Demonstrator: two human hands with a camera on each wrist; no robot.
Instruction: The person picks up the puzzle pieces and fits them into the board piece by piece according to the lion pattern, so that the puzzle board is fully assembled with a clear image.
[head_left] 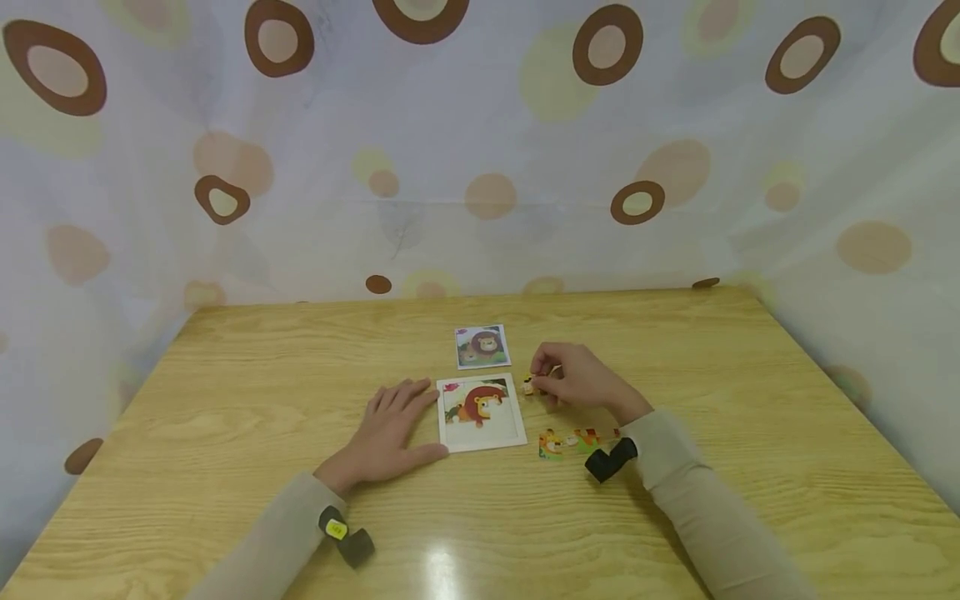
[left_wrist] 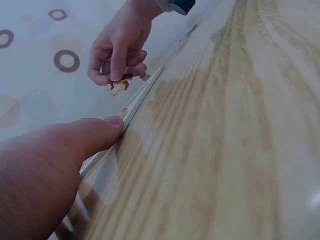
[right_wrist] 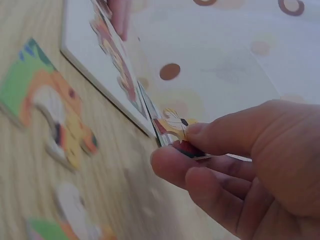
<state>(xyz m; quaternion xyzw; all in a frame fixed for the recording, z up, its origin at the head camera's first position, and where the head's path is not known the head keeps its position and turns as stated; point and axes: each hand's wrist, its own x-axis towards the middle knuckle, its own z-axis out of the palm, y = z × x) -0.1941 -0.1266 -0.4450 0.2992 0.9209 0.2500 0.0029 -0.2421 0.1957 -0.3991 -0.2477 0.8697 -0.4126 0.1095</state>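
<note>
Right hand [head_left: 581, 377]: fingers pinch the puzzle piece [right_wrist: 172, 122].
Piece's place: near the centre of right-wrist view, between thumb and fingertips.
Left hand [head_left: 392, 431]: fingers extended, released, touching the puzzle board's [head_left: 501, 431] left edge.

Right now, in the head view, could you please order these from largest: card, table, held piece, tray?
Largest to smallest:
table
tray
card
held piece, partly hidden by the right hand

The head view looks forward and down across the bench [head_left: 247, 375], far enough back to include left hand [head_left: 390, 432] and right hand [head_left: 583, 377]. Both wrist views sit low and tilted, sharing the pinched puzzle piece [right_wrist: 174, 123], nearer in the right one.
</note>
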